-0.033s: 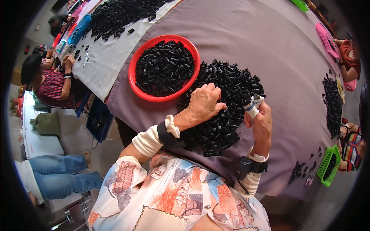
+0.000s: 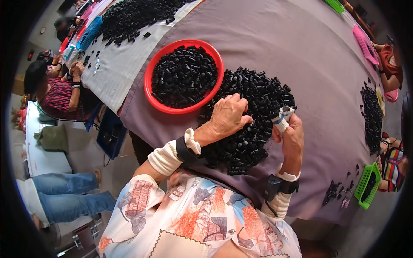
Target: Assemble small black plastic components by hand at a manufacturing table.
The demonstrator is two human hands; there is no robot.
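Observation:
A heap of small black plastic pieces (image 2: 241, 146) lies on the cloth in front of me. Over its middle is my left hand (image 2: 226, 116), palm down, with its fingers curled; the fingertips and anything between them are hidden. My right hand (image 2: 292, 131) is closed at the heap's right edge. At its fingers shows a white wrapping with blue marks (image 2: 282, 122); I cannot tell whether it covers a finger or a tool's handle. Touching the heap at its upper left, a round red basin (image 2: 148, 81) holds many more of the black pieces.
A grey-mauve cloth (image 2: 318, 86) covers the table. At right are a green basket (image 2: 360, 189), a pink basket (image 2: 363, 45) and another black heap (image 2: 371, 118). A co-worker (image 2: 60, 94) sits at left, near a large heap (image 2: 129, 19) and a blue basket (image 2: 89, 32).

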